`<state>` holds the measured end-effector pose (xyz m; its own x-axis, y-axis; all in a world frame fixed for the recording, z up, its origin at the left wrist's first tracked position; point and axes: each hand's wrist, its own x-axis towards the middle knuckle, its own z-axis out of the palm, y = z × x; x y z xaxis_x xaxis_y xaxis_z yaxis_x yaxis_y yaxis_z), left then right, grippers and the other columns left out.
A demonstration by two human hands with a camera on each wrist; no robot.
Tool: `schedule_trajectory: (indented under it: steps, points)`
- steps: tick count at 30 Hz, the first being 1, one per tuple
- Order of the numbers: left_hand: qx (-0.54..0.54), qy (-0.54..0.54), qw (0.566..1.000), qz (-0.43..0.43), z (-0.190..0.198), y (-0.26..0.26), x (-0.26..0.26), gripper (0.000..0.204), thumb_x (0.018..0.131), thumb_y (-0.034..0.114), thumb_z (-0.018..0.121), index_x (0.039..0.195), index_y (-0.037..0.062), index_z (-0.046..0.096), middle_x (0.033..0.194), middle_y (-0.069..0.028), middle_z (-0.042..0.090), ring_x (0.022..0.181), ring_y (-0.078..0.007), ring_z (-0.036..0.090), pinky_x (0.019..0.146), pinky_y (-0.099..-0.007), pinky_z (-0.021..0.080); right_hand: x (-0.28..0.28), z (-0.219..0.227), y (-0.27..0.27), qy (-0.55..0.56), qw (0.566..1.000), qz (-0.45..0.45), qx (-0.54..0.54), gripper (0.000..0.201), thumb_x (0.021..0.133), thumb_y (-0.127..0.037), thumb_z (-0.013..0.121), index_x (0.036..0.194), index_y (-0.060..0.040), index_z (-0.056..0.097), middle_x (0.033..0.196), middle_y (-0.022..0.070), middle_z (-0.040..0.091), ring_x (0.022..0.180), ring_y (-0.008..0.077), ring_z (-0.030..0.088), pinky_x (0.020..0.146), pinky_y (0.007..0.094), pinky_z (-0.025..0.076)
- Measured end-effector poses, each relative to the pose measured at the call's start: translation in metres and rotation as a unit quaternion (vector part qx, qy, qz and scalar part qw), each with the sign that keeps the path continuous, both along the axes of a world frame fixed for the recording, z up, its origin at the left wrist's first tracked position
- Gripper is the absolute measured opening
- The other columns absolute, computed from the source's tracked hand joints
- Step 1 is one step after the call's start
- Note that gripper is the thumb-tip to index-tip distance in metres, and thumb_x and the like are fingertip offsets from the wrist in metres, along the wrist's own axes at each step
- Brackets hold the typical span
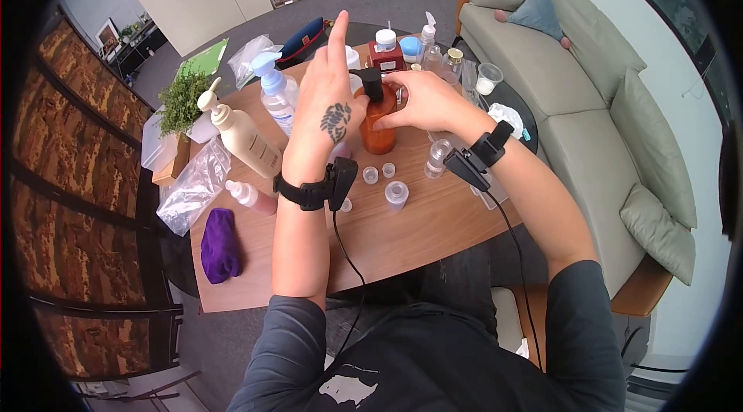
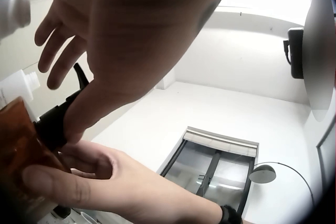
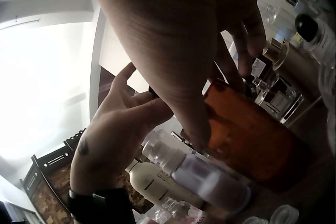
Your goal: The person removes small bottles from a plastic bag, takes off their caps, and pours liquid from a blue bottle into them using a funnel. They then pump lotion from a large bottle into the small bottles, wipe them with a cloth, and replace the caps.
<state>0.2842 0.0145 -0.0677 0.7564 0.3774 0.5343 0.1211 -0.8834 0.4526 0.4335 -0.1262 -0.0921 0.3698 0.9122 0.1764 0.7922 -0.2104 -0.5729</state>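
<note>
An amber pump bottle with a black pump top stands on the table in the head view. My right hand grips its upper body from the right, thumb in front and fingers round the far side. At the bottle's left is my left hand, palm turned toward the pump. Its thumb touches the black collar, while its other fingers reach out straight and apart. The right wrist view shows the amber body tilted, beside a clear bottle of pinkish liquid.
A cream pump bottle, a blue-topped pump bottle and a small pink bottle stand left. Small clear jars lie in front. More bottles crowd the back right. A purple cloth lies front left; a sofa is at right.
</note>
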Motion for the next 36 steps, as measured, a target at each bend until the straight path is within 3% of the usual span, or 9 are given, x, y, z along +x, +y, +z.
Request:
schedule_trajectory:
  steps: [4,10,13,20,26,32,36]
  points:
    - [0.032,-0.023,0.999,0.014,0.001,-0.006,-0.001,0.125,0.065,0.007,0.091,0.167,0.0128,0.019,0.123,-0.0223,0.059,0.116,-0.0412,0.061,0.1,-0.0467,0.052,0.0,0.001,0.0,-0.001,1.0,0.0,-0.006,0.074,0.069,-0.045,0.09,0.124,0.0001,0.071,0.116,0.0208,0.075,0.107,0.0349,0.073,0.096,0.0399,0.056]
    - [0.112,-0.036,0.991,0.062,-0.007,0.005,0.002,0.133,0.06,0.016,0.097,0.167,0.0131,0.019,0.129,-0.0246,0.057,0.12,-0.0435,0.059,0.103,-0.0493,0.05,0.002,0.0,0.001,-0.016,1.0,0.005,0.004,0.068,0.068,-0.045,0.09,0.116,-0.0003,0.072,0.11,0.02,0.076,0.102,0.0347,0.074,0.093,0.0403,0.057]
    - [0.053,-0.034,0.998,0.016,-0.003,0.008,-0.003,0.133,0.059,0.021,0.099,0.167,0.0131,0.021,0.133,-0.0258,0.056,0.124,-0.0439,0.057,0.106,-0.05,0.049,0.001,0.002,0.002,-0.018,1.0,0.001,-0.009,0.067,0.068,-0.045,0.09,0.115,-0.0003,0.073,0.109,0.02,0.076,0.1,0.0346,0.074,0.092,0.0404,0.057]
    - [0.076,-0.015,0.995,0.06,-0.002,0.001,-0.003,0.137,0.058,0.024,0.1,0.167,0.0108,0.018,0.136,-0.027,0.057,0.128,-0.0431,0.057,0.107,-0.0482,0.05,-0.001,0.011,0.001,-0.021,0.999,0.0,-0.037,0.073,0.067,-0.046,0.089,0.121,0.0007,0.072,0.112,0.0215,0.076,0.103,0.0355,0.073,0.094,0.0412,0.057]
    - [0.067,-0.027,0.997,0.02,-0.002,-0.003,-0.004,0.129,0.063,0.018,0.097,0.166,0.0106,0.02,0.132,-0.026,0.06,0.125,-0.0441,0.059,0.105,-0.0491,0.05,-0.002,0.011,0.0,-0.018,0.999,-0.007,-0.04,0.077,0.067,-0.047,0.089,0.125,0.0007,0.071,0.115,0.0219,0.075,0.106,0.0356,0.073,0.095,0.041,0.057]
    - [0.064,-0.003,0.996,0.054,0.0,0.007,-0.007,0.135,0.058,0.021,0.1,0.167,0.0101,0.021,0.13,-0.0246,0.058,0.125,-0.042,0.057,0.108,-0.0481,0.047,0.002,0.005,0.001,-0.026,0.999,0.002,-0.026,0.078,0.067,-0.048,0.089,0.125,0.0004,0.071,0.117,0.0213,0.075,0.107,0.035,0.073,0.096,0.0409,0.057]
    - [0.033,-0.023,0.999,0.026,0.005,0.002,-0.009,0.134,0.059,0.02,0.1,0.167,0.0108,0.021,0.127,-0.0239,0.059,0.123,-0.0412,0.057,0.106,-0.0478,0.049,0.001,0.005,0.001,-0.025,0.999,0.0,-0.025,0.075,0.067,-0.048,0.089,0.123,-0.0004,0.072,0.116,0.0211,0.075,0.106,0.0351,0.073,0.095,0.0409,0.057]
